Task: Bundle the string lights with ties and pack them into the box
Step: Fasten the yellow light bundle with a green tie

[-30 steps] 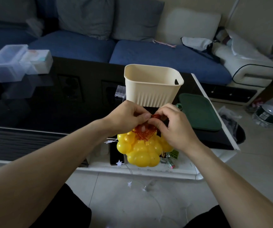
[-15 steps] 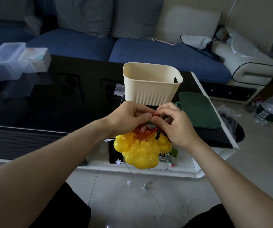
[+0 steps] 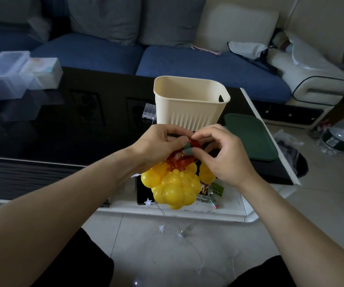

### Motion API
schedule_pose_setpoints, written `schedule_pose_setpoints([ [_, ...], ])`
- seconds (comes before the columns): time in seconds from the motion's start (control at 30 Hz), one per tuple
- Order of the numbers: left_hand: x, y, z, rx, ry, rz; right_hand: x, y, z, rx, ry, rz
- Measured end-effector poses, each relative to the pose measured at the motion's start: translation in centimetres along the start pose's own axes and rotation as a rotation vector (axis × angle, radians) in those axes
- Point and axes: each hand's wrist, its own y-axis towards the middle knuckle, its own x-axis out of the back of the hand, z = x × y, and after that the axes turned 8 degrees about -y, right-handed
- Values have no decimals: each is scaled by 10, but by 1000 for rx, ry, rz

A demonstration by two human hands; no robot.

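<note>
A cluster of yellow ball string lights [image 3: 175, 186] with coiled orange wire [image 3: 179, 160] hangs in front of the table edge. My left hand [image 3: 158, 145] grips the top of the wire coil. My right hand [image 3: 218, 156] pinches a dark green tie [image 3: 187, 149] wrapped around the wire, close against the left fingers. The cream box [image 3: 190, 102] stands open on the black table just beyond both hands. Its dark green lid [image 3: 249, 135] lies flat to the right of it.
A second string of star lights [image 3: 161, 227] trails on the tiled floor below. Clear plastic containers [image 3: 7, 75] sit at the table's far left, and a small clear clip [image 3: 149, 110] beside the box. A water bottle [image 3: 341, 135] lies on the floor at right. A blue sofa [image 3: 187, 61] runs behind.
The green tie has come into view between my fingertips, and my right hand has shifted slightly over the wire coil. The yellow ball cluster has swung a little.
</note>
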Motion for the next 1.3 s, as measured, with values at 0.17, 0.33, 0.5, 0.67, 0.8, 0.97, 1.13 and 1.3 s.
schedule_pose_setpoints([
  [0.17,0,-1,-1,5,-50,5,2,3,2,95,-51,-44],
  [0.33,-3,-2,-3,13,-81,-11,0,5,0,100,1,-18],
  [0.5,-3,-2,-1,33,-49,-20,-10,4,2,56,-31,-40],
  [0.67,-7,-5,0,42,28,-6,-5,3,4,50,-37,-32],
  [0.8,-7,-5,5,68,45,16,-5,2,9,17,-5,48],
  [0.97,-6,-3,6,63,11,-14,5,1,5,-33,-4,155],
  [1.13,-6,-2,6,57,12,-33,10,2,5,-34,-12,228],
  [1.3,-6,-1,7,33,27,-36,16,4,7,0,-54,261],
])
